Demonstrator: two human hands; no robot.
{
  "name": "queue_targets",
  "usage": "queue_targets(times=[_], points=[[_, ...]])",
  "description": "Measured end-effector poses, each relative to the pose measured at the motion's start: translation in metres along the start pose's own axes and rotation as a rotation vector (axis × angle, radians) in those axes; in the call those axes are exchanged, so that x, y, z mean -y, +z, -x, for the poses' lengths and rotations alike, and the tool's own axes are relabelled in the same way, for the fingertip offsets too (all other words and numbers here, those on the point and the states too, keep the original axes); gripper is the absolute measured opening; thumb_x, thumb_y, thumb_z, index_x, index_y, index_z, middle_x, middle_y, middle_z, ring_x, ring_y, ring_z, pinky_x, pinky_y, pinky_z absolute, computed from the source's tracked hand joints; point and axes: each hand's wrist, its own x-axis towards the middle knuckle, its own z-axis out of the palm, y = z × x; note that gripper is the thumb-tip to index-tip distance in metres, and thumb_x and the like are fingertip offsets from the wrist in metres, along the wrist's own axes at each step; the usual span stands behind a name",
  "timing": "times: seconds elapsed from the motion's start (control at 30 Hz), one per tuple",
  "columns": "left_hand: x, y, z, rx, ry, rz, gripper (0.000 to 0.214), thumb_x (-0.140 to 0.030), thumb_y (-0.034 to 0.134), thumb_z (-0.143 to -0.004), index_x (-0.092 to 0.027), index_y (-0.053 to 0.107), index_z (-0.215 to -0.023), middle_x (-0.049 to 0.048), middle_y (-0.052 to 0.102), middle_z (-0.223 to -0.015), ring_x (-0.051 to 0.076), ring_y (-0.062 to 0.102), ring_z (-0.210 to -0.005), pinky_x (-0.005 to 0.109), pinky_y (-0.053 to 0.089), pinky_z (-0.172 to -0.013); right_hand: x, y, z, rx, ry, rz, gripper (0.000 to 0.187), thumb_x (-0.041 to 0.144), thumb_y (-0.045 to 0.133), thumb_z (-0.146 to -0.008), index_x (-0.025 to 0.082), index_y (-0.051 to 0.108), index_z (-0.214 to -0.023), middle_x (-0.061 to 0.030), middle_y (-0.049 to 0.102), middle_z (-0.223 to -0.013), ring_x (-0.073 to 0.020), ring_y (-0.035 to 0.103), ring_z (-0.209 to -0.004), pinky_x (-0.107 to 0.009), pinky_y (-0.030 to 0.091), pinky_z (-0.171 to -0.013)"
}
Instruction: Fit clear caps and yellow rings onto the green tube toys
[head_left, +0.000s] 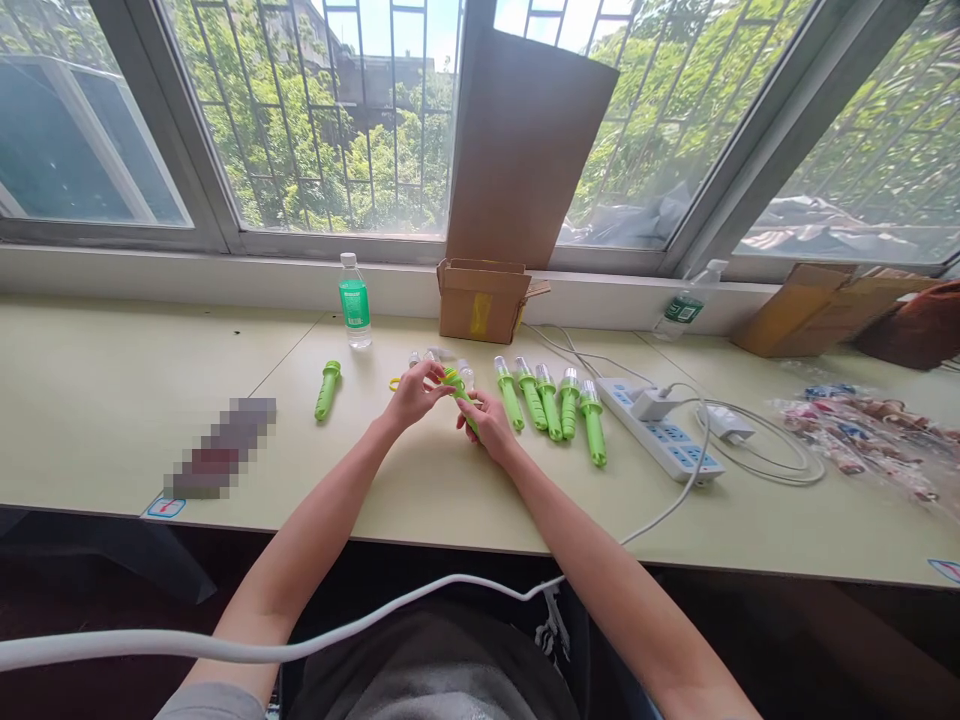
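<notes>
My right hand (491,425) is wrapped round a green plastic tube (460,388), its lower part hidden by the fingers. At the tube's upper end my left hand (415,395) is closed in a pinch, where a small yellow piece (448,376) shows; the fingertips partly cover it. Just behind the hands lie several clear plastic caps (466,374). A yellow ring (394,384) rests left of my left hand. Right of my right hand, several green tubes with clear caps (550,402) lie in a row. One green tube without a clear cap (328,390) lies to the left.
A water bottle (355,305) and a small cardboard box (480,305) stand behind. To the right are a white power strip (664,435) with cables, another bottle (686,305) and bagged small items (870,430). A white cable (390,608) crosses before my body.
</notes>
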Motion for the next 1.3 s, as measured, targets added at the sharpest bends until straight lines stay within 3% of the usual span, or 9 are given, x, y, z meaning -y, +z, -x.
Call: queue_targets(times=[0.2, 0.4, 0.63, 0.97, 1.07, 1.2, 1.3], points=[[0.002, 0.000, 0.000, -0.022, 0.001, 0.006, 0.035, -0.045, 0.076, -0.070, -0.018, 0.057, -0.083, 0.0039, 0.065, -0.089, 0.013, 0.062, -0.073, 0.028, 0.058, -0.061, 0.002, -0.001, 0.001, -0.008, -0.007, 0.006, 0.039, 0.055, 0.065, -0.073, 0.018, 0.056, -0.081, 0.0015, 0.060, -0.062, -0.0075, 0.043, -0.034, -0.022, 0.026, -0.031], [0.004, 0.001, 0.000, 0.023, 0.011, 0.017, 0.035, -0.042, 0.074, -0.073, -0.020, 0.058, -0.094, 0.0040, 0.065, -0.093, 0.013, 0.063, -0.077, 0.026, 0.058, -0.062, 0.006, -0.001, 0.003, 0.016, 0.028, -0.038, 0.038, 0.054, 0.061, -0.077, 0.018, 0.054, -0.070, 0.0031, 0.051, -0.048, -0.0086, 0.043, -0.033, -0.022, 0.024, -0.032], [0.001, 0.000, 0.000, 0.002, -0.003, 0.008, 0.034, -0.046, 0.074, -0.071, -0.018, 0.057, -0.082, 0.0043, 0.066, -0.091, 0.012, 0.062, -0.073, 0.027, 0.058, -0.062, 0.007, -0.003, 0.004, 0.039, 0.036, -0.049, 0.039, 0.054, 0.061, -0.077, 0.017, 0.055, -0.066, 0.0025, 0.048, -0.044, -0.0082, 0.039, -0.031, -0.022, 0.023, -0.031], [0.006, -0.001, 0.000, -0.037, -0.009, -0.025, 0.035, -0.046, 0.075, -0.071, -0.018, 0.058, -0.082, 0.0049, 0.067, -0.092, 0.014, 0.064, -0.076, 0.030, 0.058, -0.064, 0.007, 0.000, 0.002, 0.048, 0.018, 0.032, 0.045, 0.061, 0.057, -0.077, 0.016, 0.059, -0.072, -0.0023, 0.059, -0.061, -0.0091, 0.047, -0.039, -0.022, 0.031, -0.034], [0.009, -0.002, 0.000, -0.056, 0.014, -0.066, 0.031, -0.043, 0.073, -0.073, -0.018, 0.058, -0.082, 0.0060, 0.067, -0.097, 0.015, 0.065, -0.080, 0.033, 0.059, -0.069, 0.003, 0.004, 0.000, 0.005, -0.025, 0.143, 0.044, 0.062, 0.054, -0.079, 0.018, 0.061, -0.079, -0.0002, 0.056, -0.062, -0.0094, 0.046, -0.040, -0.022, 0.032, -0.035], [0.009, -0.001, 0.000, -0.094, 0.033, -0.081, 0.030, -0.042, 0.074, -0.073, -0.019, 0.059, -0.085, 0.0056, 0.066, -0.096, 0.016, 0.065, -0.082, 0.033, 0.059, -0.069, 0.000, 0.007, 0.000, -0.105, -0.144, 0.266, 0.040, 0.052, 0.064, -0.074, 0.020, 0.062, -0.097, -0.0001, 0.058, -0.069, -0.0106, 0.048, -0.051, -0.022, 0.037, -0.045], [0.006, 0.000, 0.001, -0.069, 0.039, -0.054, 0.031, -0.040, 0.074, -0.073, -0.019, 0.058, -0.088, 0.0052, 0.065, -0.095, 0.014, 0.064, -0.080, 0.030, 0.059, -0.065, -0.001, 0.005, 0.001, -0.150, -0.116, 0.221, 0.040, 0.048, 0.068, -0.071, 0.019, 0.059, -0.096, 0.0008, 0.058, -0.064, -0.0108, 0.047, -0.050, -0.022, 0.036, -0.045]])
